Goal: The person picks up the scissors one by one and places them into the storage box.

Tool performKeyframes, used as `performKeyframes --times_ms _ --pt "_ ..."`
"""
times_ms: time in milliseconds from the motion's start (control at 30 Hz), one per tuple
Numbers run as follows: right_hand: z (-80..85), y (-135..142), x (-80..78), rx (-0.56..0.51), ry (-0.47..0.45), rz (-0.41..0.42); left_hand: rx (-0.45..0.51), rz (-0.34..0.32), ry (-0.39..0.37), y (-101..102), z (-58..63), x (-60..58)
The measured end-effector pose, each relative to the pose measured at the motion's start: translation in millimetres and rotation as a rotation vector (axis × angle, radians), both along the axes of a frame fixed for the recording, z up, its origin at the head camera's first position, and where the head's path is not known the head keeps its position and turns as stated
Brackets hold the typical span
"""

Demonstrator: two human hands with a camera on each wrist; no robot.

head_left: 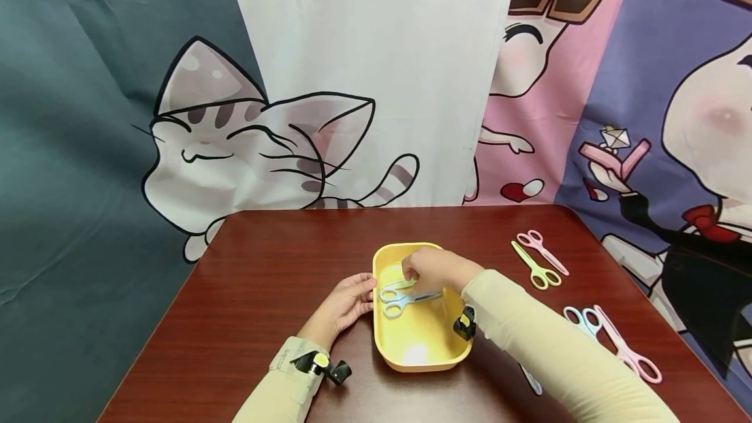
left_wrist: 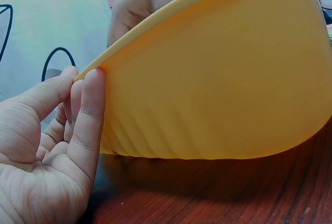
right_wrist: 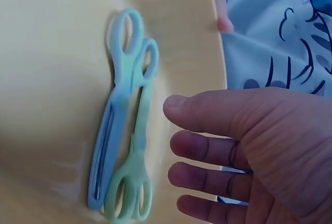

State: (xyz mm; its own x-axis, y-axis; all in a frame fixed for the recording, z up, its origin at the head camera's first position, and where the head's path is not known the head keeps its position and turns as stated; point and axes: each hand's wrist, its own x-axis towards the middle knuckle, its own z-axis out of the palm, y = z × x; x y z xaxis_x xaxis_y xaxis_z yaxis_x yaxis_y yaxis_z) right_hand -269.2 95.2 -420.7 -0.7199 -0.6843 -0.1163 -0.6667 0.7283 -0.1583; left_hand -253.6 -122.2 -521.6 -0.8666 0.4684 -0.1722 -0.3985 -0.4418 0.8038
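Observation:
A yellow plastic bin [head_left: 402, 348] stands on the table. My left hand [head_left: 346, 305] grips its left rim; in the left wrist view the thumb and fingertips pinch the edge. Inside the bin lie light blue scissors [right_wrist: 118, 89] and light green scissors [right_wrist: 136, 169], side by side with handles at opposite ends. My right hand [head_left: 435, 268] reaches over the bin's far part. In the right wrist view its fingers [right_wrist: 199, 177] are loosely bent beside the scissors and hold nothing.
On the table's right side lie pink scissors [head_left: 549, 256] and yellow-green scissors [head_left: 537, 273]. Nearer are blue scissors [head_left: 584, 320] and more pink scissors [head_left: 625, 351], partly behind the right sleeve [head_left: 540, 338]. A scissor tip [head_left: 531, 380] shows below that sleeve. A cartoon curtain [head_left: 376, 70] hangs behind.

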Motion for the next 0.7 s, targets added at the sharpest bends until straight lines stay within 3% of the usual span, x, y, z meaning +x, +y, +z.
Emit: performKeyframes --times_ms 267,500,700 --pt "-19.5 -3.2 -0.4 0.041 0.004 0.048 0.000 -0.007 0.000 -5.7 -3.9 -0.6" --pt "-24.4 -8.6 -2.7 0.003 0.008 0.052 -0.002 0.008 -0.008 -4.9 -1.4 -1.1" --pt "-26.9 -7.0 -3.1 -0.008 -0.027 0.058 -0.005 -0.047 0.008 -3.4 7.4 2.2"
